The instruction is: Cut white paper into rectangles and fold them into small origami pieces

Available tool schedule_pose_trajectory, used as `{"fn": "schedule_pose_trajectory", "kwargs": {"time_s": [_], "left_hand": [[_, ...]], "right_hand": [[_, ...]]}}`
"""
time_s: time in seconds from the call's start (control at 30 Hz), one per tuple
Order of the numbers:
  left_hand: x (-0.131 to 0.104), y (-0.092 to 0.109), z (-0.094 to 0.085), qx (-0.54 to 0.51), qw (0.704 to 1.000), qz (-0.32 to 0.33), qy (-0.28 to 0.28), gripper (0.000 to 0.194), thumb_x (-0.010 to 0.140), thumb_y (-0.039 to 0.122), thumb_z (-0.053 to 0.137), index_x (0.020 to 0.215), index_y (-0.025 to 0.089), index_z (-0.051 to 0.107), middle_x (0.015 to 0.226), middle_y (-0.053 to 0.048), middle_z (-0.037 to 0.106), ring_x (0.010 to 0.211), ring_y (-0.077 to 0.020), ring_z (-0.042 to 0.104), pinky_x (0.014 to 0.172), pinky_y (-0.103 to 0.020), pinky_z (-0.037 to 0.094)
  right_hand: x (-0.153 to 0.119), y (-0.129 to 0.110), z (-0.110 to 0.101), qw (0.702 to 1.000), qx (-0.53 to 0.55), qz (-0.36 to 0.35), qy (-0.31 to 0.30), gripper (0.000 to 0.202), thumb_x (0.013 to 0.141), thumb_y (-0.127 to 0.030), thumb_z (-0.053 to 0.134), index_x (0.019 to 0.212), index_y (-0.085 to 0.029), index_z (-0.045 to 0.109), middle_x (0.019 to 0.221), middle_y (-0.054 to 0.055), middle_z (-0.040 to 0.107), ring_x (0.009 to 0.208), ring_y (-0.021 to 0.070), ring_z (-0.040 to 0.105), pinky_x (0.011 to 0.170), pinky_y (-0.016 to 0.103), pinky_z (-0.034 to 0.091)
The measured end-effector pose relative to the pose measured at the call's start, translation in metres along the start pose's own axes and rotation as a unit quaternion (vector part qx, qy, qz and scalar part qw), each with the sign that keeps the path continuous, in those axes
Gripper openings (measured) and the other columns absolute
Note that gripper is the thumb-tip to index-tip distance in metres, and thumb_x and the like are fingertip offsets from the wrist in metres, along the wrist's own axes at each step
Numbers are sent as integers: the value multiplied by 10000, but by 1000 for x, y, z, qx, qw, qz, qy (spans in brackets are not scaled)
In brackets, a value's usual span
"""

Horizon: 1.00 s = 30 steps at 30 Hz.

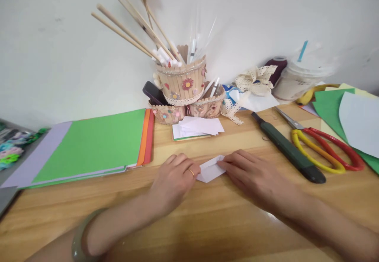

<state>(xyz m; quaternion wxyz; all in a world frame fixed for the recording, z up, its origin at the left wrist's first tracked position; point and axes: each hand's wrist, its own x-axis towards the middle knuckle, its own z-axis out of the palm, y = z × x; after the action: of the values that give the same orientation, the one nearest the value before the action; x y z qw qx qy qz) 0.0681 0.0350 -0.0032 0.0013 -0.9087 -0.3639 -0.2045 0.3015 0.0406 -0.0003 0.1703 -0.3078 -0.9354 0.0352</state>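
Between my two hands, just above the wooden table [142, 218], is a small folded piece of white paper [211, 170]. My left hand [177, 175], with a ring on one finger, pinches its left end. At the right end, the fingers of my right hand [248, 175] are closed on the paper's upper corner. A crease and a raised flap show along its upper side. Both thumbs are mostly hidden. Behind the paper lies a small stack of white paper slips [201, 125] with green and yellow edges beneath.
Coloured paper sheets [94, 143] lie at left. A decorated stick holder [183, 82] with sticks and pens stands against the wall. To the right are a dark green pen-shaped tool [290, 147], red-and-yellow scissors [322, 147], a lidded cup [302, 78], lace [256, 79] and more paper [361, 119].
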Motion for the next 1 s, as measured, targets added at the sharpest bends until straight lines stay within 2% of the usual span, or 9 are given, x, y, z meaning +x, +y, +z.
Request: {"fn": "schedule_pose_trajectory", "kwargs": {"time_s": [0.07,0.17,0.23,0.3,0.47,0.63,0.73,0.93,1.0], "left_hand": [[-1,3,-1,44,999,31,7,166,881,130,459,791,153,596,783,-38,645,726,-180,526,619,-306,406],[-2,6,-2,34,998,44,26,158,862,222,491,797,145,613,807,-60,650,759,-192,542,639,-318,431],[-2,6,-2,18,998,46,37,185,848,281,519,808,135,625,823,-74,658,791,-206,546,666,-330,456],[-2,5,-1,15,998,50,43,168,848,269,540,799,139,634,826,-68,667,800,-204,541,680,-324,473],[-3,6,1,7,999,4,48,131,856,181,545,776,184,649,856,-24,674,844,-196,508,659,-283,483],[-3,7,0,-28,999,-29,11,91,816,259,603,795,182,646,909,-44,661,879,-221,490,657,-313,488],[0,5,0,-57,997,-49,0,48,805,224,621,806,185,649,897,-40,659,882,-217,485,685,-321,489],[4,2,1,-85,995,-37,26,54,807,171,600,779,184,644,850,-31,655,893,-206,494,737,-325,492],[4,1,1,-76,996,-25,23,53,791,230,629,791,178,636,852,-40,650,908,-223,501,754,-347,496]], "right_hand": [[0,2,0,1000,14,9,20,246,916,-150,390,1054,-106,589,908,121,609,828,205,554,709,359,502],[1,5,0,998,38,22,42,220,912,-177,413,1006,-113,601,859,112,614,787,194,562,670,337,501],[2,7,-1,997,56,28,36,205,910,-187,421,971,-134,609,859,101,609,780,183,560,667,325,498],[1,8,-2,997,69,32,26,197,908,-180,424,936,-153,617,869,91,602,783,175,555,675,318,493],[1,10,-4,995,91,42,11,186,906,-169,427,866,-159,608,847,77,591,767,169,544,665,312,479],[4,11,-2,990,124,65,3,180,903,-172,435,838,-169,603,857,73,587,766,164,542,675,309,471],[5,11,-2,986,147,77,6,182,902,-171,438,827,-169,605,851,71,591,773,165,544,682,305,467],[6,12,-3,976,185,115,-3,174,897,-171,440,810,-164,591,852,70,589,783,165,542,697,304,453],[7,13,-3,973,192,127,-10,170,896,-180,441,799,-167,581,839,66,586,765,163,540,684,300,449]]}}
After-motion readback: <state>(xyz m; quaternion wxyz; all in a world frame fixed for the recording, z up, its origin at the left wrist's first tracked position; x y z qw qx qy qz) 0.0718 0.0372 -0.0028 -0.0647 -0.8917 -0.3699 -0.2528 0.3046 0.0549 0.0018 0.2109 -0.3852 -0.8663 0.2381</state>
